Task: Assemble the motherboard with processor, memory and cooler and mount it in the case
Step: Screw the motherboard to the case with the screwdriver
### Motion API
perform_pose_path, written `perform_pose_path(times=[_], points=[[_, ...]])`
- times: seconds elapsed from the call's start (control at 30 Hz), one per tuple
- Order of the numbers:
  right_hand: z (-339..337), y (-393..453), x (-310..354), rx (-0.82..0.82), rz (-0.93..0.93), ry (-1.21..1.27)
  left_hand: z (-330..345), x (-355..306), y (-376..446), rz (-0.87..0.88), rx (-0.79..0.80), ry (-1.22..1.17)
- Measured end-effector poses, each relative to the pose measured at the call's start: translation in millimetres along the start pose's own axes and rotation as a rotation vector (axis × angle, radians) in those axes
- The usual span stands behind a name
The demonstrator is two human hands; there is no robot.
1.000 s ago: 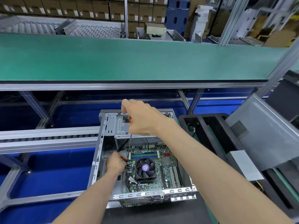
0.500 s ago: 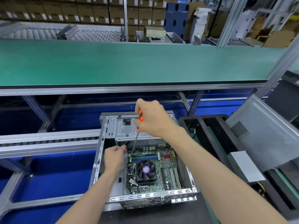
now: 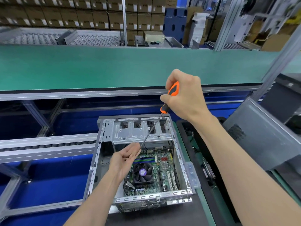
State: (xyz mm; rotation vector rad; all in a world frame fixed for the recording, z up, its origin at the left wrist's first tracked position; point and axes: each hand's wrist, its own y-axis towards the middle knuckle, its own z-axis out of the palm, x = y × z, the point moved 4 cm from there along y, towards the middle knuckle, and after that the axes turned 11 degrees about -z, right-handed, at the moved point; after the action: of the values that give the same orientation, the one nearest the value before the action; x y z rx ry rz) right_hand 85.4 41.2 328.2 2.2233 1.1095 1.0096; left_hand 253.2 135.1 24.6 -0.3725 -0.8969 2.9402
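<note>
The motherboard [image 3: 160,170] lies inside the open computer case [image 3: 182,157], its cooler fan [image 3: 143,172] near the left edge. The right hand [image 3: 185,95] grips an orange-handled screwdriver [image 3: 171,93], shaft slanting down to the left hand [image 3: 125,160], whose loosely extended fingers meet its tip.

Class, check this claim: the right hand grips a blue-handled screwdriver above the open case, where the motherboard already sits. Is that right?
One detail is wrong: the head view shows the screwdriver in the right hand has an orange and black handle, not blue. It is above the open case, with the motherboard inside.
</note>
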Motion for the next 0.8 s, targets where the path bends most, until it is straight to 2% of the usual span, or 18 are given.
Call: perform_pose_path(times=[0.13, 0.6, 0.8], points=[[0, -7, -2, 0.003, 0.002, 0.019, 5, 10, 4, -0.020, 0.038, 0.049], [-9, -9, -6, -0.062, -0.007, 0.013, 7, 17, 5, -0.055, 0.114, 0.005], [-12, -7, -9, -0.069, -0.002, 0.001, -2, 20, 2, -0.108, -0.059, 0.136]])
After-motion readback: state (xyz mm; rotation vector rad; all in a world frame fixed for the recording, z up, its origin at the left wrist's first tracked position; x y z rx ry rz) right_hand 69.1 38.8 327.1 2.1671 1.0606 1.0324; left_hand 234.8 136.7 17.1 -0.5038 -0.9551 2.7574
